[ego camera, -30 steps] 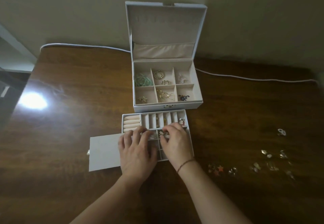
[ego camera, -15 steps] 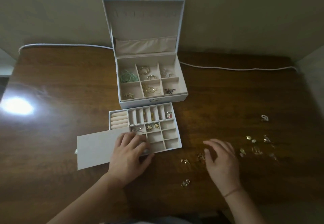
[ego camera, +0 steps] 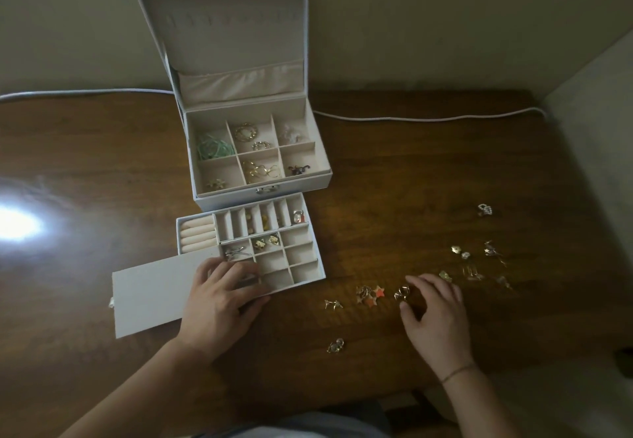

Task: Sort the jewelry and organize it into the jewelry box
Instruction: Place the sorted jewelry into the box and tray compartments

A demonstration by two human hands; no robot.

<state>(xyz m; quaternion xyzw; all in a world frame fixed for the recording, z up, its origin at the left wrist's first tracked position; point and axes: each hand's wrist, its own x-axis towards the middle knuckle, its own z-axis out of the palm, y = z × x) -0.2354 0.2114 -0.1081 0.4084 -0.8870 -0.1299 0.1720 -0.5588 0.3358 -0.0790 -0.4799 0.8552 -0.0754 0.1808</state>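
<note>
The white jewelry box (ego camera: 260,194) stands open at the table's back, its six compartments holding rings and earrings. In front of it lies the divided tray (ego camera: 308,268), with a few small pieces in its cells. My left hand (ego camera: 219,304) rests flat on the tray's near left corner. My right hand (ego camera: 435,314) hovers open over the table, fingertips spread just beside a gold ring (ego camera: 401,293). Left of it lie star earrings (ego camera: 370,294), a small gold piece (ego camera: 333,304) and a clear earring (ego camera: 335,346).
Several more loose earrings (ego camera: 474,261) and a ring (ego camera: 483,210) are scattered at the right of the dark wooden table (ego camera: 394,180). A white cable (ego camera: 428,118) runs along the back edge. A grey-white flat panel (ego camera: 150,295) lies left of the tray. A wall rises at far right.
My right hand left the tray, swung right over the loose jewelry and now spreads its fingers by the gold ring. My left hand stayed on the tray. The view shifted right.
</note>
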